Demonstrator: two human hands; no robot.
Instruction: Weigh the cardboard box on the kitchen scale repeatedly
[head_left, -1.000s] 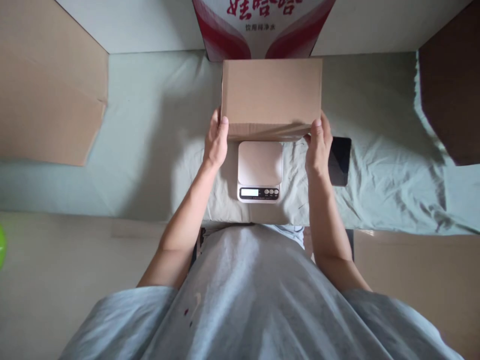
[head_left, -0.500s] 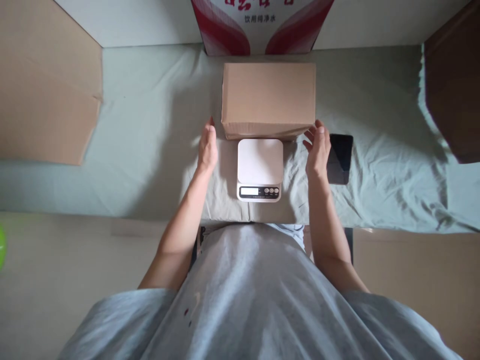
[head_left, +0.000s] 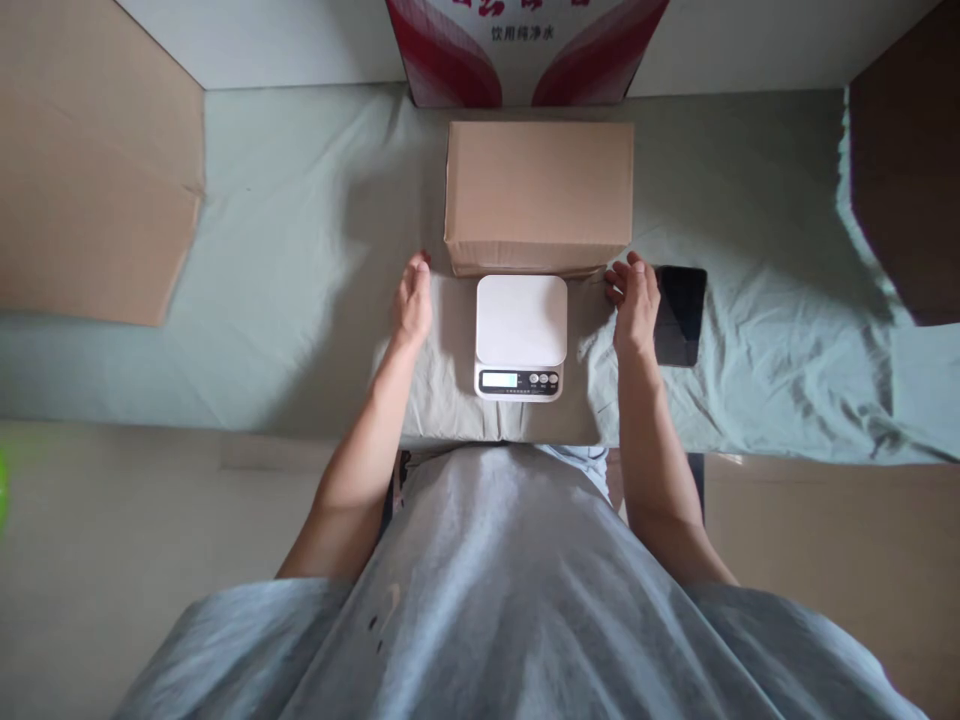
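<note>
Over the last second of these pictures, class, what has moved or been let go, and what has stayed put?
Both hands have let go of the cardboard box, which now rests on the sheet behind the scale. The left hand and right hand have drawn back toward the person and lie open either side of the scale. The scale, the dark phone and the red-and-white carton kept their places.

A bed covered by a wrinkled pale green sheet (head_left: 300, 250) carries a closed cardboard box (head_left: 538, 195), a white digital scale (head_left: 520, 335) just in front of it, a dark phone (head_left: 679, 315) to the right, and both open hands resting flat beside the scale.
</note>
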